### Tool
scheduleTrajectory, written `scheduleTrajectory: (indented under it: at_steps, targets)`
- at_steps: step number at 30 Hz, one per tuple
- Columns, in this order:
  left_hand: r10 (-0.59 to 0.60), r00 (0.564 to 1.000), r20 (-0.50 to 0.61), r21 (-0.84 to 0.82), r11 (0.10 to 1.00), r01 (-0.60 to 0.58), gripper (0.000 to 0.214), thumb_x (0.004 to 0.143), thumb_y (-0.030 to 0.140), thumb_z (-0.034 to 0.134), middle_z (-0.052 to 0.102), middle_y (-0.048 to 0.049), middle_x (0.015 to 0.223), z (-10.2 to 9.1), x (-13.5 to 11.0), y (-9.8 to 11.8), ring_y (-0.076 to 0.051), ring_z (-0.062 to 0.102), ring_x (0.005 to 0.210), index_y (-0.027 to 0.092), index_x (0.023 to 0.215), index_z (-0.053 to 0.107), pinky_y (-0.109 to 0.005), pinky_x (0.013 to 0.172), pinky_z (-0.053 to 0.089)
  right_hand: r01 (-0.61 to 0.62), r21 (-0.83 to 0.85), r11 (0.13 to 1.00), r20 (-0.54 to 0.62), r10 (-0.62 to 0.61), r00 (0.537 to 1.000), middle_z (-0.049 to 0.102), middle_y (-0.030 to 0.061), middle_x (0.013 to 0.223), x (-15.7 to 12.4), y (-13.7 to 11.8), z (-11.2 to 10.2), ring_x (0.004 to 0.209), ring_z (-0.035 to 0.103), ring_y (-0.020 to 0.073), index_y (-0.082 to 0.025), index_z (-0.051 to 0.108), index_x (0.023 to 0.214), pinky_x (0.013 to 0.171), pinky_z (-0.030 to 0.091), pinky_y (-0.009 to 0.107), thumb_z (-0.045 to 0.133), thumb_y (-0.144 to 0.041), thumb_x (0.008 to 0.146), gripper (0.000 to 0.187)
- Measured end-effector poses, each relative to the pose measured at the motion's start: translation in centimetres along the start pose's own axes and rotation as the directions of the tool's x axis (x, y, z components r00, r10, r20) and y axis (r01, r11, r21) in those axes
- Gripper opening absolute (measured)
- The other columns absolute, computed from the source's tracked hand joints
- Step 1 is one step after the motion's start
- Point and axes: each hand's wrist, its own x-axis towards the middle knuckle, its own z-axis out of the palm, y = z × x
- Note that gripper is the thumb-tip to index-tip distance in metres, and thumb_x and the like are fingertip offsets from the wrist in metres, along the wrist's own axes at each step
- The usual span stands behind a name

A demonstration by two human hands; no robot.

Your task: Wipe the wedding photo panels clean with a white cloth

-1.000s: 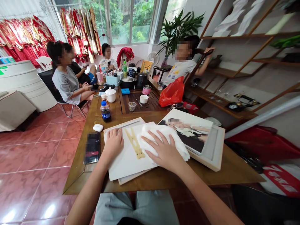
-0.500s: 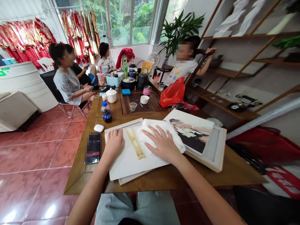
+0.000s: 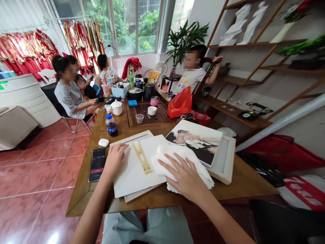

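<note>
A white rectangular board (image 3: 134, 173) lies at an angle near the table's front edge, over a pale wooden frame (image 3: 138, 136). My left hand (image 3: 116, 160) rests on its left edge, fingers lying over the surface. My right hand (image 3: 185, 174) is spread flat on a crumpled white cloth (image 3: 162, 152), which covers the board's right part and reaches past its edge. Between the hands a yellowish flat piece with two long prongs and a small animal-like face (image 3: 142, 158) lies on the board. To the right, a photo print (image 3: 198, 140) sits on another light wooden frame (image 3: 230, 162).
Left of the board are a phone (image 3: 98, 164), a white earbud case (image 3: 103, 142) and a dark drink bottle (image 3: 111, 125). Farther back stand a white lidded pot (image 3: 116, 107), a white cup (image 3: 151, 110) and a red plastic bag (image 3: 180, 102). Several people sit around the table (image 3: 250, 179).
My right hand and the white cloth have moved toward me and to the right across the board, baring its upper part. My left hand stays at the left edge. The view has shifted slightly.
</note>
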Motion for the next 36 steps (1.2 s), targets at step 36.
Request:
scheduleTrajectory:
  at_steps: [36]
  targets:
    - [0.483, 0.836, 0.26, 0.428, 0.719, -0.548, 0.061, 0.103, 0.01, 0.041, 0.045, -0.0064, 0.162, -4.1, -7.5, -2.8, -0.028, 0.039, 0.152, 0.028, 0.161, 0.032, -0.046, 0.121, 0.037, 0.145, 0.085, 0.986, -0.152, -0.131, 0.98, 0.066, 0.0086, 0.141, -0.5, 0.6, -0.6, 0.13, 0.057, 0.0284, -0.022, 0.053, 0.148, 0.106, 0.041, 0.05, 0.044, -0.007, 0.098, 0.053]
